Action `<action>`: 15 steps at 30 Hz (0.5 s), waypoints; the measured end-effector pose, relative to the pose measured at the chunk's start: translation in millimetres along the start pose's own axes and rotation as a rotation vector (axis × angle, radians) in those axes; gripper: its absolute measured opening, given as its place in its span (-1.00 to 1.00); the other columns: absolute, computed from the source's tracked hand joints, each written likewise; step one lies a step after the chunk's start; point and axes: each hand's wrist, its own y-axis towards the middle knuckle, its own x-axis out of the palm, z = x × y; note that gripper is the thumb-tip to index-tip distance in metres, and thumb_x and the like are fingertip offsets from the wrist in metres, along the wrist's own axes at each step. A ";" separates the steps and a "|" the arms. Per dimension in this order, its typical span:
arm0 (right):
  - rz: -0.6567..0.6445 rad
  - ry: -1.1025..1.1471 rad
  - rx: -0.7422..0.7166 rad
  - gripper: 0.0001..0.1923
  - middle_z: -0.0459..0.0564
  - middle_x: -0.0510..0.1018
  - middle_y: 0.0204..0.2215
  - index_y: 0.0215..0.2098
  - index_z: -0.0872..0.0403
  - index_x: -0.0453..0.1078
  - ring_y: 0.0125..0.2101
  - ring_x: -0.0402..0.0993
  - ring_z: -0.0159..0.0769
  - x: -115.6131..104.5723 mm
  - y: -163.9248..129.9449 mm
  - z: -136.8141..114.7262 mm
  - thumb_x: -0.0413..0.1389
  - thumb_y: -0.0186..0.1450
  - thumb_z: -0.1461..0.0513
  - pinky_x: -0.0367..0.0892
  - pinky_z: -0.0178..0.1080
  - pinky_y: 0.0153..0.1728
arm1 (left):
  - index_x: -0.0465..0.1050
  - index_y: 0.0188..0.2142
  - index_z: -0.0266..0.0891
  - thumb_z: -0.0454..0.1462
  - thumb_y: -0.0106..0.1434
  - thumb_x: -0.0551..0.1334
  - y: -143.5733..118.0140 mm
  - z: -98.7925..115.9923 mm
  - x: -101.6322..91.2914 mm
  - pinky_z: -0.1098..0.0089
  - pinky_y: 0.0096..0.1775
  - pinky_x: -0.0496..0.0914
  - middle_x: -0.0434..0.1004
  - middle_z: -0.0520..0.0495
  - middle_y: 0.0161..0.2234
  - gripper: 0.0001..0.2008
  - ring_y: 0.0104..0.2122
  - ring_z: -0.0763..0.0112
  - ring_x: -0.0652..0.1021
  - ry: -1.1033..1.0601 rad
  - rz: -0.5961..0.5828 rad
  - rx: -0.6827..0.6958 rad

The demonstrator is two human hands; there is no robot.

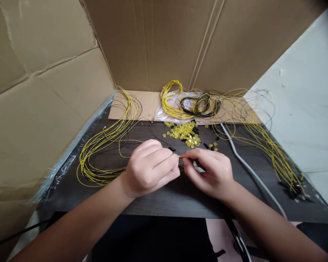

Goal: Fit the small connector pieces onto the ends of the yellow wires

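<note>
Over the middle of the dark table, my left hand (153, 167) is closed in a fist around thin yellow and black wires. A short stretch of yellow wire (180, 156) shows between the two hands. My right hand (210, 173) pinches its end between thumb and forefinger; any small part at those fingertips is too small to make out. Behind and left of my left hand lies a loose loop of yellow and black wires (89, 162). Just beyond my hands is a heap of small yellow translucent pieces (184, 131), mixed with black sleeves (206, 145).
Coils of yellow wire (166, 103) and black wire (196, 105) lie on a clear plastic bag at the back. A wire bundle with black ends (295, 189) lies at right. A grey cable (246, 163) crosses the table. Cardboard walls (158, 43) stand behind and left.
</note>
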 end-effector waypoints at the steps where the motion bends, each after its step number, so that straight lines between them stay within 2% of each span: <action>1: -0.009 0.014 -0.003 -0.86 -0.11 0.52 -0.45 -0.20 0.14 0.41 -0.48 0.40 -0.51 -0.5 0.4 0.0 0.16 0.26 0.38 0.33 -0.41 -0.39 | 0.49 -0.32 -0.33 -0.42 0.11 0.36 -0.1 0.1 0.0 0.26 -0.26 0.48 0.57 -0.05 -0.44 -0.88 -0.46 0.41 0.47 -0.006 -0.014 0.003; 4: -0.025 0.022 -0.020 -0.89 -0.11 0.51 -0.45 -0.22 0.13 0.39 -0.46 0.40 -0.50 -0.6 0.8 0.1 0.16 0.27 0.38 0.32 -0.41 -0.38 | 0.49 -0.31 -0.32 -0.42 0.12 0.35 -0.3 0.6 1.2 0.26 -0.26 0.47 0.58 -0.04 -0.43 -0.88 -0.45 0.40 0.49 -0.010 -0.043 -0.001; 9: 0.034 -0.079 -0.048 -0.89 -0.13 0.51 -0.46 -0.27 0.11 0.37 -0.47 0.40 -0.50 2.0 -1.8 0.8 0.16 0.26 0.40 0.32 -0.41 -0.37 | 0.51 -0.23 -0.34 -0.43 0.10 0.33 0.3 1.6 3.8 0.25 -0.26 0.47 0.60 -0.08 -0.38 -0.81 -0.41 0.37 0.53 0.000 -0.025 -0.041; 15: 0.035 -0.114 -0.071 -0.87 -0.15 0.46 -0.51 -0.27 0.10 0.35 -0.51 0.34 -0.49 3.3 -4.4 1.2 0.16 0.25 0.40 0.30 -0.38 -0.41 | 0.51 -0.28 -0.34 -0.44 0.09 0.33 0.3 2.1 4.5 0.25 -0.26 0.47 0.59 -0.07 -0.42 -0.83 -0.44 0.38 0.52 0.008 -0.008 -0.041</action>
